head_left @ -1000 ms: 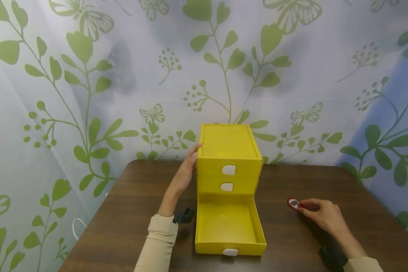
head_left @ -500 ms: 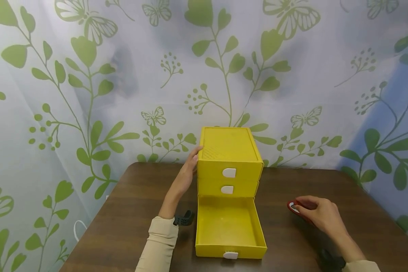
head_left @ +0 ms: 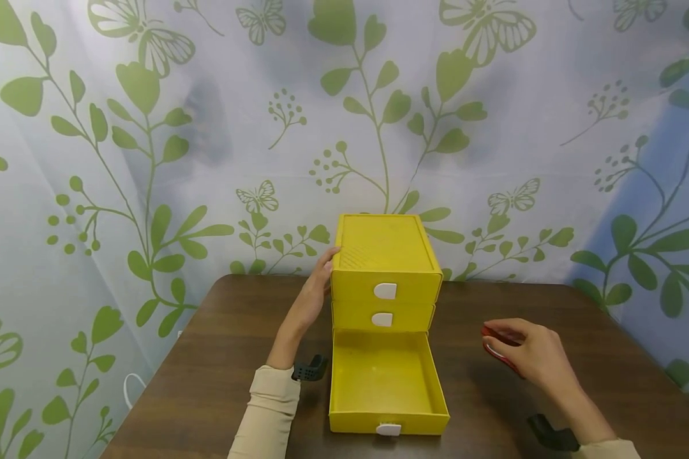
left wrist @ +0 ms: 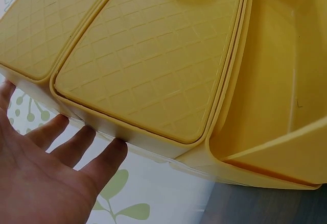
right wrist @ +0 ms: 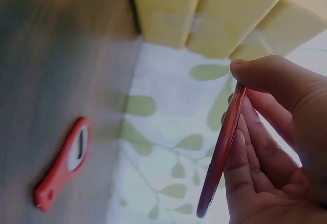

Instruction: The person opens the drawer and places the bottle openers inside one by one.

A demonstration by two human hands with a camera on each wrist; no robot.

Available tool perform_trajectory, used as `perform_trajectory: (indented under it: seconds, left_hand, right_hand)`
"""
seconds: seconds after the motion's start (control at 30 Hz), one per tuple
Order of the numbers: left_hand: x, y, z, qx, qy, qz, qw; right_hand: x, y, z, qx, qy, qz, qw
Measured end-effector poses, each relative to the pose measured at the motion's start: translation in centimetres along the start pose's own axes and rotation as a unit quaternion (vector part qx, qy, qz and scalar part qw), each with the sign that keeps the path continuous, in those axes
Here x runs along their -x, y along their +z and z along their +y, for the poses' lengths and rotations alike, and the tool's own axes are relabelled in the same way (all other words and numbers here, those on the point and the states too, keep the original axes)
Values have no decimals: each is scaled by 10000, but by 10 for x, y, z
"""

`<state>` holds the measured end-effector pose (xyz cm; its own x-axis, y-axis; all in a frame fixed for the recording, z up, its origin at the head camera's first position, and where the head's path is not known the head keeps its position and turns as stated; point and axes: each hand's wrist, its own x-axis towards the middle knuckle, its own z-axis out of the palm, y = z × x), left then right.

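A yellow drawer cabinet (head_left: pixel 390 242) stands in the middle of the table. Its bottom drawer (head_left: pixel 387 382) is pulled out; the two above are closed. My left hand (head_left: pixel 310 296) rests along the cabinet's left side, and the left wrist view shows its fingertips (left wrist: pixel 118 147) against that wall. To the right, my right hand (head_left: pixel 542 357) pinches a red bottle opener (right wrist: pixel 219 157) between thumb and fingers, seen edge-on and raised. Another red shape like a bottle opener (right wrist: pixel 61 170), with a pale oval and dark slot, shows against the tabletop in the right wrist view.
The dark wooden table (head_left: pixel 241 331) reaches back to a curtain (head_left: pixel 275 146) printed with green leaves and butterflies. White tabs (head_left: pixel 386 291) mark the drawer fronts. A white cord loop (head_left: pixel 131 389) hangs beyond the table's left edge.
My right hand has picked the bottle opener up from the table and tilted it, rising slightly. The left hand has stayed at the cabinet's side, and the drawer stays out.
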<state>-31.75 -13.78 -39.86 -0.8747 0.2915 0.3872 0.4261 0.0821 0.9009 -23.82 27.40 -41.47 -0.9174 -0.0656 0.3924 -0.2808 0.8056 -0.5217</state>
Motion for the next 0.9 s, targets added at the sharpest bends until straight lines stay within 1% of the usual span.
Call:
perform_trajectory:
  seconds: [0.17, 0.3, 0.67, 0.9]
  left_hand:
    - [1, 0, 0, -26, 0, 17, 10000]
    - [3, -1, -1, -41, 15, 20, 10000]
    - [2, -2, 0, -46, 18, 38, 10000]
    - [0, -1, 0, -7, 95, -23, 10000]
  right_hand:
    - [2, 0, -17, -195, -336, 143, 9991]
    - [2, 2, -30, -218, -550, 228, 9980]
    - [0, 15, -56, -423, -847, 52, 9955]
    - [0, 25, -73, -608, -1045, 21, 9927]
